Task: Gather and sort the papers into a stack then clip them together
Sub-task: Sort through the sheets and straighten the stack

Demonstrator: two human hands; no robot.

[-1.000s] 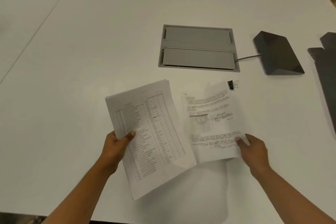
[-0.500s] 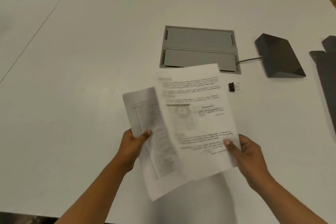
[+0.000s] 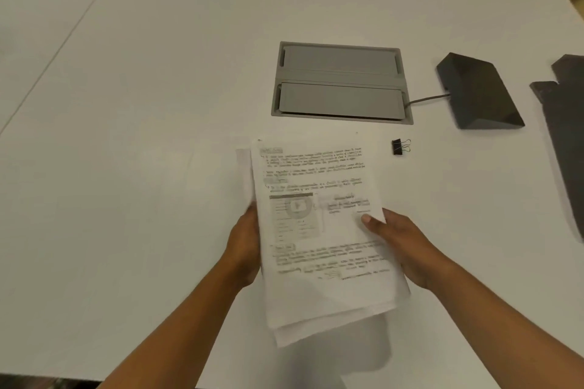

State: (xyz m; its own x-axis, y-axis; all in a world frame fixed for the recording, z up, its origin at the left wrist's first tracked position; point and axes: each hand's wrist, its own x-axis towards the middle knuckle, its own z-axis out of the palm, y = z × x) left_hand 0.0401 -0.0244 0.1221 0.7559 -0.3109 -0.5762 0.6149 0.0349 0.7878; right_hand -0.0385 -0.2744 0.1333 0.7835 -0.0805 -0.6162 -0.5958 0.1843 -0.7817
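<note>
A stack of white printed papers (image 3: 319, 224) is held above the white table (image 3: 142, 104), the sheets roughly overlapped with edges of lower sheets showing at the left and bottom. The top sheet carries blocks of text and a small picture. My left hand (image 3: 245, 246) grips the stack's left edge, fingers hidden beneath it. My right hand (image 3: 401, 246) holds the right edge, thumb pressed on the top sheet. A small black binder clip (image 3: 398, 146) lies on the table just beyond the stack's upper right corner, apart from both hands.
A grey recessed cable hatch (image 3: 341, 82) sits in the table behind the papers. A dark wedge-shaped device (image 3: 477, 91) with a cable lies to its right. A dark flat object (image 3: 568, 136) lies at the right edge. The table's near edge runs below my forearms.
My right hand carried its text sheet leftward onto the sheets in my left hand. Both hands came together, and the papers now form one overlapped stack.
</note>
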